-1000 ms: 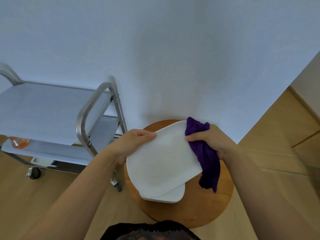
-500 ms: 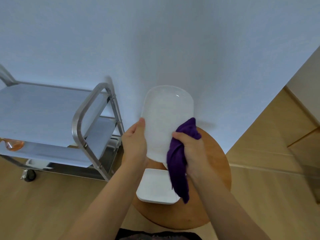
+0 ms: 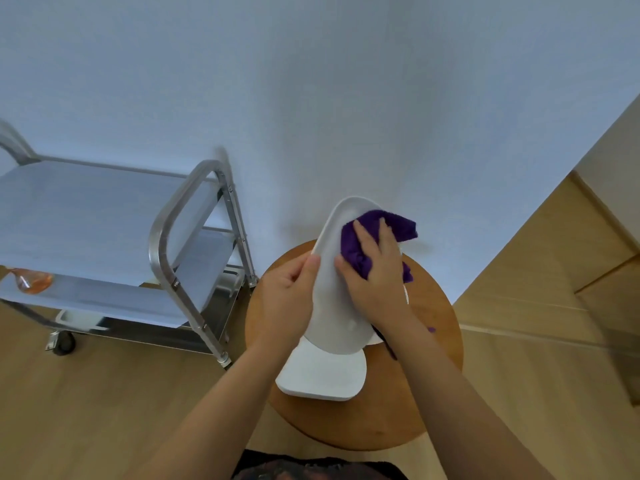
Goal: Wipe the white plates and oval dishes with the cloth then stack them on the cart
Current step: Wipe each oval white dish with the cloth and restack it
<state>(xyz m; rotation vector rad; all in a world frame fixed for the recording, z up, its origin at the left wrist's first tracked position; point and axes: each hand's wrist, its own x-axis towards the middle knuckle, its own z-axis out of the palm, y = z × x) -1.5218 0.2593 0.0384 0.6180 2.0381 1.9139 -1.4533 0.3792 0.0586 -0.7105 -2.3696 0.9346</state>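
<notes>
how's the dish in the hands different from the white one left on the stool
The held dish is tilted up on edge; the lower dish lies flat on the stool. The held dish has the purple cloth pressed on it; the lower dish is untouched. Both are white.

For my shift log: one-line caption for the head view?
Left hand holds white oval dish while right hand wipes it with purple cloth.
</notes>
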